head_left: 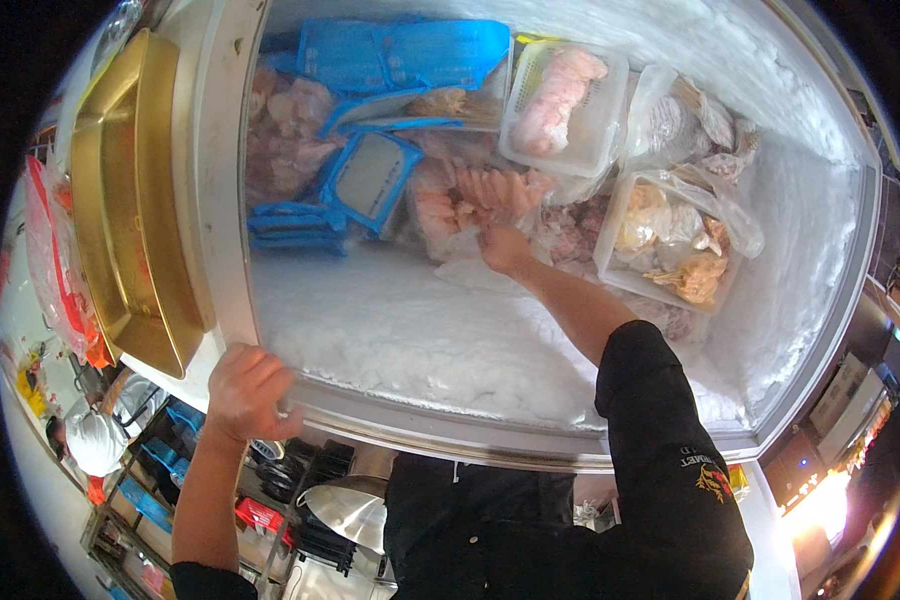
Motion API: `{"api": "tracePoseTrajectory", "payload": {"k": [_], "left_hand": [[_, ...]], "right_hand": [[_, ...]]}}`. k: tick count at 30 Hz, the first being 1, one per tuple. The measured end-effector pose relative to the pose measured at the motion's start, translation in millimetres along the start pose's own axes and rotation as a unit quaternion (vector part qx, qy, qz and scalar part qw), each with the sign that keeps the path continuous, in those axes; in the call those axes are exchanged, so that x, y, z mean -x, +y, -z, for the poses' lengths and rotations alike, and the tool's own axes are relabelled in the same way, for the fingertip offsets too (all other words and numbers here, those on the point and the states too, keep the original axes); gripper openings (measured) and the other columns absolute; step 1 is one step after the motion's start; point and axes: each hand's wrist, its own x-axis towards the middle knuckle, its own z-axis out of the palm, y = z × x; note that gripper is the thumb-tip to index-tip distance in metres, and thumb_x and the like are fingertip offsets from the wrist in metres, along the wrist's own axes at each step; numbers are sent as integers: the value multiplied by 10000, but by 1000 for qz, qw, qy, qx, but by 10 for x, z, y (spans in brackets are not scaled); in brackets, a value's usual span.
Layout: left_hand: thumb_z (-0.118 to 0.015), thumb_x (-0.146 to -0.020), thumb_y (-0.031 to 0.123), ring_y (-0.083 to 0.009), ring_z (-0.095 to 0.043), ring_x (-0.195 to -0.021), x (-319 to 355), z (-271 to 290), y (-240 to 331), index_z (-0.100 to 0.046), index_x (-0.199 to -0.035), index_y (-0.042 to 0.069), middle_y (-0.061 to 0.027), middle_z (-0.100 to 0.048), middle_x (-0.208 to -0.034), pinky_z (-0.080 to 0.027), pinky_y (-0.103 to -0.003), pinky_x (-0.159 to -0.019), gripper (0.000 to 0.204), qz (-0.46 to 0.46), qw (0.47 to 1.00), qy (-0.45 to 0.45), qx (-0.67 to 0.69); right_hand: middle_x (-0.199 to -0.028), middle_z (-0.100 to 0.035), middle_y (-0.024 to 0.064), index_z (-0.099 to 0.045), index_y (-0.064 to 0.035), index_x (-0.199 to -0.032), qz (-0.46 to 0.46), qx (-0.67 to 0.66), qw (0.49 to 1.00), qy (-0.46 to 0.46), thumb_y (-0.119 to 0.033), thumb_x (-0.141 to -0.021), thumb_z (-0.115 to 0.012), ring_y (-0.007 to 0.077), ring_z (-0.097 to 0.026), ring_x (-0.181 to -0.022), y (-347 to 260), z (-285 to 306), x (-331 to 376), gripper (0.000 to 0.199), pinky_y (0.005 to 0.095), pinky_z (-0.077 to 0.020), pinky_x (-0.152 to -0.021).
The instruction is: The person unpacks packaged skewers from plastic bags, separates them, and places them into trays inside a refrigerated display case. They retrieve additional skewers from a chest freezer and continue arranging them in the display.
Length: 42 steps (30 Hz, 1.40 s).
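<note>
Black sleeve (pixel 660 430) foremost, the person's left hand (pixel 248 390) curls over the freezer rim (pixel 430 428) while the right hand (pixel 505 248) touches bagged pink meat (pixel 490 188) inside, whether clamped one cannot tell, the reach seemingly done, any lifting out remaining.

Gold tray (pixel 128 200) far left; red-and-clear plastic bag (pixel 52 262) beside it. Person in white top (pixel 97 440). Metal bowl (pixel 348 515).
</note>
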Motion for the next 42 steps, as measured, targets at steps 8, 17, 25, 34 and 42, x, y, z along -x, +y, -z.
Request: {"api": "tracePoseTrajectory", "payload": {"k": [8,17,25,34,42], "left_hand": [[-751,-576,317,-256,-591,-748,5,35,-23,-672,-786,94,-49,-603,-779,-479,-402,-699,316,-2,1000,3,14],[-750,-593,358,-261,-614,-748,6,16,-37,-683,-786,86,-53,-641,-802,-490,-407,-703,340,-4,1000,5,15],[-745,-596,364,-260,-616,-733,14,30,-49,-691,-784,77,-51,-636,-775,-500,-403,-704,348,-4,1000,12,14],[-759,-595,366,-265,-594,-703,24,15,-61,-652,-720,105,-44,-625,-760,-475,-409,-673,308,-4,999,28,27],[-746,-567,348,-264,-596,-731,6,27,-17,-655,-725,105,-41,-625,-772,-473,-413,-689,304,8,1000,4,21]], "right_hand": [[-895,-745,239,-744,1,-857,229,-13,948,-219,-161,-836,-616,425,-735,-856,-1915,36,250,208,544,-572,-776],[-885,-727,269,-747,15,-833,232,-111,952,-167,-173,-797,-635,436,-718,-847,-2467,277,-186,222,563,-559,-761],[-1047,-665,191,-720,-45,-1002,262,-37,964,10,-386,-931,-638,389,-632,-1020,-1935,5,-441,358,517,-515,-905],[-1189,-665,307,-569,73,-1264,-269,-7,884,383,-261,-861,-758,465,-633,-1142,1179,1366,-625,556,530,-470,-1037],[-992,-730,273,-717,14,-880,-238,12,937,255,-222,-882,-610,474,-705,-963,1426,1531,-562,259,519,-557,-868]]}}
